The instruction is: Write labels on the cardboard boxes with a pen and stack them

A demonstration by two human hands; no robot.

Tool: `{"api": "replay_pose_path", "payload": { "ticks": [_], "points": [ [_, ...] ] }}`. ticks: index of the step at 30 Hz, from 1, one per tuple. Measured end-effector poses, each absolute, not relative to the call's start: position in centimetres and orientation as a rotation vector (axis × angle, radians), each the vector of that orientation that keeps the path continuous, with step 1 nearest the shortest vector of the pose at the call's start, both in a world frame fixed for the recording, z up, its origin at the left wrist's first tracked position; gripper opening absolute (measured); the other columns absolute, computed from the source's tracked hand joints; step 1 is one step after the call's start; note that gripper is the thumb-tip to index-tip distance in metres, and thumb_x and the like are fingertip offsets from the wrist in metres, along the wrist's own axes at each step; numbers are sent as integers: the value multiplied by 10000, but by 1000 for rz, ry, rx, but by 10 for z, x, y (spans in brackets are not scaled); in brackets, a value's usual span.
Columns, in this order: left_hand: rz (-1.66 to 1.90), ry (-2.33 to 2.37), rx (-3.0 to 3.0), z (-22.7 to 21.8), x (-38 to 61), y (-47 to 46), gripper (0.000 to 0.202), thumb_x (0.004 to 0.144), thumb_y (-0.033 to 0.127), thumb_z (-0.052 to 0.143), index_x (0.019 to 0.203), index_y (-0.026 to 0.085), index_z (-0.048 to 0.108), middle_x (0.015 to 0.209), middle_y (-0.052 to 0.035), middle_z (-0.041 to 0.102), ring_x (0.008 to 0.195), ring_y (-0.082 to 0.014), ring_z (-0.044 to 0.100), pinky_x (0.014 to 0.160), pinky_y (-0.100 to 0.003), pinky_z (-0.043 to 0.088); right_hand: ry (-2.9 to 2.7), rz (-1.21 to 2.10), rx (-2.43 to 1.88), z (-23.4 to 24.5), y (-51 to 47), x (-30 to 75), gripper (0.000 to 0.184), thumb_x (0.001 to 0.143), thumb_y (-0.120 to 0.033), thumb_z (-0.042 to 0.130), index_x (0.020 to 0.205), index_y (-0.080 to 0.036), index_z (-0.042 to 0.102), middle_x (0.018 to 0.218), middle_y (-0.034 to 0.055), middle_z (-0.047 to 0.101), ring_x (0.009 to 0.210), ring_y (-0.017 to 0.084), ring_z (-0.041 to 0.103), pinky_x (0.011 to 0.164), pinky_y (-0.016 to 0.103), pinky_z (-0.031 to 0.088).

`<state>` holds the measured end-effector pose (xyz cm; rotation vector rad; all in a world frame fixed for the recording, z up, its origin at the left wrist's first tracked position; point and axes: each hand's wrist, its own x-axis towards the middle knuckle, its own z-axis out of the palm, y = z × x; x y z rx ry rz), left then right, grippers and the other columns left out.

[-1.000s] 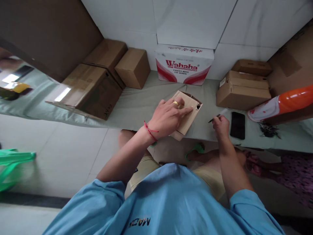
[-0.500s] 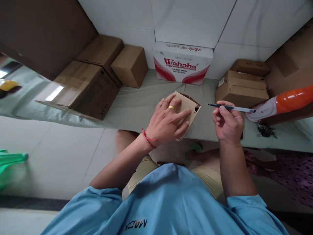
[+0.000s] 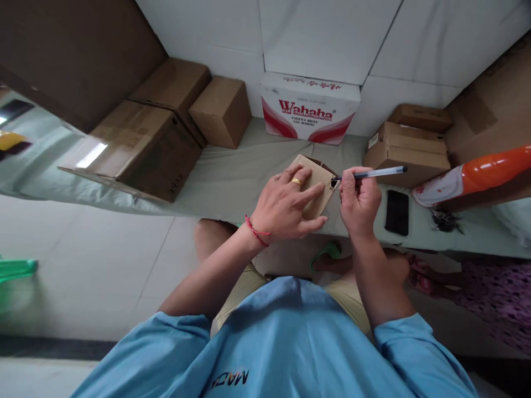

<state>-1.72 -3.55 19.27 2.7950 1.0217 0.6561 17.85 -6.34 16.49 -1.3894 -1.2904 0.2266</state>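
Note:
Under my left hand (image 3: 286, 204) lies a small brown cardboard box (image 3: 316, 205), near the front edge of the cloth-covered surface. My left fingers are spread flat across its top. The box has a small dark hole close to its right corner, and a flap stands partly raised at its back. Between the fingers of my right hand (image 3: 360, 202) is a pen (image 3: 381, 172) with a clear barrel. Its tip points left and reaches the dark hole; whether it touches the cardboard I cannot tell.
A white and red water carton (image 3: 309, 110) stands against the wall. Brown boxes (image 3: 141, 149) are at the left, more boxes (image 3: 409, 146) at the right. A black phone (image 3: 397, 212), keys (image 3: 446, 220) and an orange-and-white bottle (image 3: 477, 176) lie to the right. Another person's patterned clothing (image 3: 493, 298) shows at lower right.
My right hand has moved left with the pen, bringing its tip to the hole in the box. The phone at the right now shows fully. My left hand has shifted only slightly.

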Motion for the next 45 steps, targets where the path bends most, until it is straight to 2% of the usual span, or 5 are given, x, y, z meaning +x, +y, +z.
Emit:
{"api": "replay_pose_path", "payload": {
  "ticks": [10, 27, 37, 43, 45],
  "points": [
    [685, 1005, 2810, 191, -18, -36, 646, 888, 644, 700, 1393, 241, 700, 1518, -197, 583, 1461, -424, 484, 1078, -526, 462, -1269, 108, -1453, 164, -55, 174, 304, 1075, -518, 546, 986, -234, 608, 746, -38, 621, 657, 113, 583, 708, 275, 463],
    [690, 1017, 2793, 190, -16, -34, 623, 877, 627, 720, 1367, 241, 721, 1510, -199, 594, 1454, -423, 490, 1069, -522, 468, -1368, 124, -1452, 165, -67, 177, 251, 1077, -451, 541, 972, -235, 612, 701, -44, 602, 615, 117, 561, 658, 277, 439],
    [671, 1025, 2753, 191, -15, -34, 611, 874, 606, 734, 1364, 241, 716, 1513, -194, 583, 1451, -435, 481, 1086, -544, 468, -1378, 129, -1478, 171, -76, 182, 271, 1070, -464, 550, 935, -238, 614, 651, -58, 561, 560, 112, 508, 609, 273, 407],
    [667, 1019, 2765, 191, -15, -35, 616, 876, 600, 735, 1369, 233, 714, 1512, -200, 585, 1454, -441, 485, 1084, -551, 479, -1270, -11, -1523, 173, -73, 194, 275, 1054, -475, 565, 921, -238, 605, 674, -42, 550, 576, 120, 498, 617, 289, 405],
    [672, 1022, 2767, 191, -16, -35, 610, 875, 596, 737, 1365, 231, 716, 1514, -199, 584, 1457, -438, 484, 1094, -551, 475, -1242, 105, -1477, 172, -68, 198, 292, 1066, -509, 541, 962, -241, 587, 706, -41, 540, 574, 117, 473, 604, 289, 393]
  ]
}}
